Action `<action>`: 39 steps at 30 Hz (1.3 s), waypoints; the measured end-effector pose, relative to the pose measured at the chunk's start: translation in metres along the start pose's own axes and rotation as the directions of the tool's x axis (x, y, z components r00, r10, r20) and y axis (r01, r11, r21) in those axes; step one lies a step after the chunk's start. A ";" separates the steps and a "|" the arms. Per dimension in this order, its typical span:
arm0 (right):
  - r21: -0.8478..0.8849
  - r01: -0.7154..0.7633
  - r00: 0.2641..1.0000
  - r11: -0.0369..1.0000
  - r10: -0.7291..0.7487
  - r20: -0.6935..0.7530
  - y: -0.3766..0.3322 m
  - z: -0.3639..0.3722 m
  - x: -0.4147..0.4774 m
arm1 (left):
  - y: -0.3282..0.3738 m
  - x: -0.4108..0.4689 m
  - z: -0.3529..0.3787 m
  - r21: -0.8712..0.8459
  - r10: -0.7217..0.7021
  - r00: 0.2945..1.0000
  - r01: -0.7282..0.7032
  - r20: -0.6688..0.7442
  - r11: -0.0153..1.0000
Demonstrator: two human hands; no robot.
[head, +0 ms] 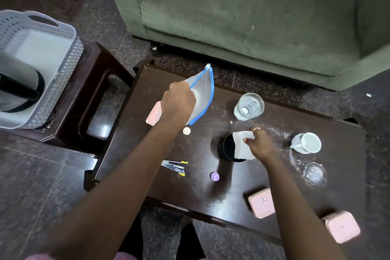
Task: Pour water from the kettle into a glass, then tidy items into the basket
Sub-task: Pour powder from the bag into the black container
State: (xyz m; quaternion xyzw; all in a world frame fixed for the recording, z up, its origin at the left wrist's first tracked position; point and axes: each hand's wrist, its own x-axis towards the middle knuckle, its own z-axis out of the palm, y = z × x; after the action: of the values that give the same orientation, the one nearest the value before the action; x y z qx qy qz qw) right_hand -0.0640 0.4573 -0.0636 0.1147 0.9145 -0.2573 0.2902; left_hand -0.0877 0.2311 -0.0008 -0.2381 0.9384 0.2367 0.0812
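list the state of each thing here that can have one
kettle, set in the basket
glass, upright, seems to hold water
zip bag, lifted, held by left grip
white paper, pinched by right grip over the black cup
white mug, empty
pink box, lid on

The kettle (pixel 19 88) sits in the basket (pixel 65 78), left of the table (pixel 190 192).

Dark table (pixel 179 192): water glass (pixel 249 106), white mug (pixel 307 143), stapler (pixel 174 165), purple cap (pixel 214 176), pink box (pixel 261 202), clear dish (pixel 314 173).
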 end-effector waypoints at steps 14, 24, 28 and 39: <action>-0.308 -0.089 0.994 0.947 0.106 0.037 -0.018 0.027 0.000 | -0.003 0.005 0.001 -0.038 0.003 1.000 -0.002 0.021 0.999; -0.505 -0.184 0.979 0.844 0.113 -0.167 -0.017 0.043 -0.002 | -0.008 0.006 -0.001 -0.037 0.013 1.000 -0.013 0.006 0.999; -0.548 -0.144 0.986 0.824 0.075 -0.146 -0.014 0.046 -0.001 | -0.012 0.005 -0.001 -0.049 0.016 1.000 -0.016 -0.006 0.999; -0.521 -0.181 0.978 0.834 0.099 -0.181 -0.014 0.053 -0.001 | -0.017 0.005 -0.004 -0.062 0.004 1.000 -0.004 0.007 0.998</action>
State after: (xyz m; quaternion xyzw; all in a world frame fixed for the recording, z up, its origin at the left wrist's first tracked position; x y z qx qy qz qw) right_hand -0.0433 0.4170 -0.0939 0.1145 0.9578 0.0389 0.2606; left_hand -0.0837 0.2143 -0.0059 -0.2378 0.9308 0.2667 0.0767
